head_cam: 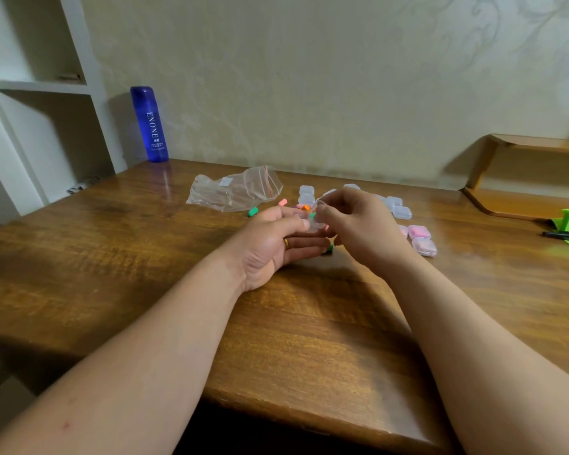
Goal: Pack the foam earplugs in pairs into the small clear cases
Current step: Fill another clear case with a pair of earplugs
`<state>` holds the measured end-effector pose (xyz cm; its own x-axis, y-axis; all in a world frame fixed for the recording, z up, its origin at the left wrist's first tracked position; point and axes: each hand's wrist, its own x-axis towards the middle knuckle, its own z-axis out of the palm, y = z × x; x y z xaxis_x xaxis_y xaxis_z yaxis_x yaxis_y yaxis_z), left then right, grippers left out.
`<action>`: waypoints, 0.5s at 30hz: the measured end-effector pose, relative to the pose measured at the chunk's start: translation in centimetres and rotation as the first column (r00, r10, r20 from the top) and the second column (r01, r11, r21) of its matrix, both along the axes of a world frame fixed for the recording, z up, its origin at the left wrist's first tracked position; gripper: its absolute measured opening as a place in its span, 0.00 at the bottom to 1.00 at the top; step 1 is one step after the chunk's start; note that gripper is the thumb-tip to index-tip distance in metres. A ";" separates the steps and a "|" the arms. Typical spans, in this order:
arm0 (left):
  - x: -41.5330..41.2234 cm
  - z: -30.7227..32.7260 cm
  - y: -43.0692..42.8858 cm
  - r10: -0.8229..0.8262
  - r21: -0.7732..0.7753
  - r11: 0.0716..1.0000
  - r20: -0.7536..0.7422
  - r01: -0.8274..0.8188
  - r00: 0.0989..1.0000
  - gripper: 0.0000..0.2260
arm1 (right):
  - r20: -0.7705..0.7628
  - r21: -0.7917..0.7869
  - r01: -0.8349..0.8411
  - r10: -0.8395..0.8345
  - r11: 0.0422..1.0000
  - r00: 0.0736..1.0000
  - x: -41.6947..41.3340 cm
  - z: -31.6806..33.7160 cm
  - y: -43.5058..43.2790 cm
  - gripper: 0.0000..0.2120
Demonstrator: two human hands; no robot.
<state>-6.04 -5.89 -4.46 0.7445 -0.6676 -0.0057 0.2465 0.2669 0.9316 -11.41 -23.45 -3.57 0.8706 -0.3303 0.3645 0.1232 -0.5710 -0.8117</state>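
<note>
The left hand (276,239) holds a small clear case (313,222), thumb on top and fingers under it. The right hand (358,221) pinches the top edge of the same case, which looks like its lid. Both hands are to the right of the bag (237,192) and closer to the person.

A bit of green (312,215) shows inside the case. I think it is a plug, but it is blurry. I cannot tell if a second one is in there.

If it needs a mate, one green plug (329,247) peeks out under the hands, right by the left fingertips. That one is the closest. Another green plug (253,211) lies on its side just off the bag's near right corner, on the left hand's side. Since the left hand carries the case, the right hand would have to let go and do the picking.
</note>
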 end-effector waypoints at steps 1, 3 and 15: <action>0.0 0.0 0.0 -0.020 0.007 1.000 0.005 0.020 1.000 0.14 | 0.003 0.023 0.002 -0.002 1.000 1.000 0.0 0.0 -0.1 0.05; -0.3 0.0 -0.1 -0.078 0.039 0.996 0.005 0.078 0.997 0.16 | 0.006 0.017 0.002 -0.002 1.000 1.000 -0.1 0.1 -0.3 0.07; -0.2 0.5 -0.6 -0.012 0.086 0.996 -0.146 0.025 0.989 0.23 | -0.005 0.046 -0.046 0.046 0.998 0.999 -0.4 0.3 0.4 0.16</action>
<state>-6.23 -6.53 -3.96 0.7190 -0.6736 -0.1715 0.3850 0.1806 0.9051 -11.81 -23.01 -3.24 0.8875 -0.3059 0.3446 0.1433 -0.5274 -0.8375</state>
